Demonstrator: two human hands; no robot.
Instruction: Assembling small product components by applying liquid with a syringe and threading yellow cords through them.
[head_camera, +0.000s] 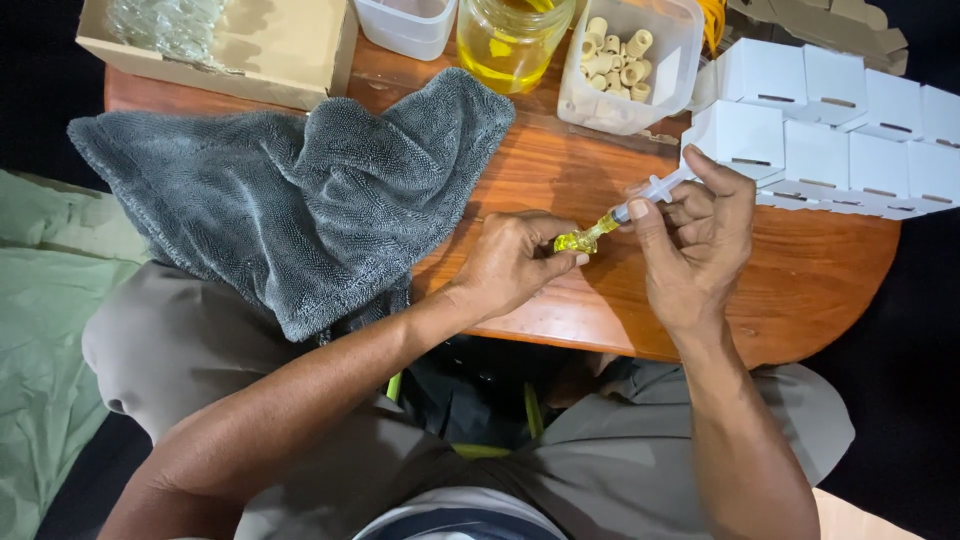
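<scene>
So you're sitting at a round wooden table (800, 270) with both hands out in front of you. Your left hand (515, 265) is curled shut around a small yellow glass vial (575, 241), thumb and fingertips pinching it so only its top end pokes out toward the right. Your right hand (700, 235) is closed on a clear plastic syringe (650, 192), fingers wrapped along the barrel and the thumb lying beside it, with the barrel angled up and away toward the boxes. The syringe tip meets the mouth of the vial, right between your two hands, just above the near edge of the table. There's yellow liquid showing at the tip end; how full the barrel is I can't tell.

A big grey microfibre towel (300, 190) is draped over the left part of the table and hangs over the edge onto your lap. At the back there's a glass jar of yellow liquid (510, 45), and just beside it on the right a clear plastic tub (670, 50) with small cream-coloured stoppers (615, 55) in it. Another clear tub (405, 25) sits left of the jar, and a shallow cardboard box (290, 50) with a clear plastic bag (165, 25) in it is at the far left. On the right, a bunch of small white cardboard boxes (820, 150) are packed together, close behind your right hand
</scene>
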